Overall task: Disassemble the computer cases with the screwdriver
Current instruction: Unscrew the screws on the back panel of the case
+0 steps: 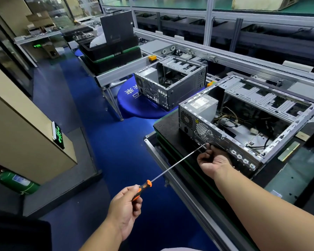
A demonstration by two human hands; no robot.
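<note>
A black mat (168, 126) covers the workbench at three o'clock, its aluminium edge rail (172, 176) running toward five o'clock; beyond it, from twelve to two o'clock, stretches a grey conveyor line (225, 57) of extruded aluminium profiles; the floor (116, 151) below is glossy deep blue. At nine o'clock stands a beige cabinet (16, 124) with a green-lit sign (59, 135) on its side, and a green cylinder (16, 183) lies on the floor beneath it.

The near computer case (252, 120) lies on its side on the mat at two o'clock, side panel off, bare stamped sheet steel with perforated fan grilles, a grey power supply box and loose cables inside; a second open case (170, 82) sits at twelve o'clock, near a round blue stool (134, 105).

The left hand (125, 207), at six o'clock, grips the orange-and-black handle of the screwdriver (172, 166); its long thin steel shaft slants up to the case's rear panel. The right hand (214, 161), fingers curled, pinches the shaft near the tip against that panel.
</note>
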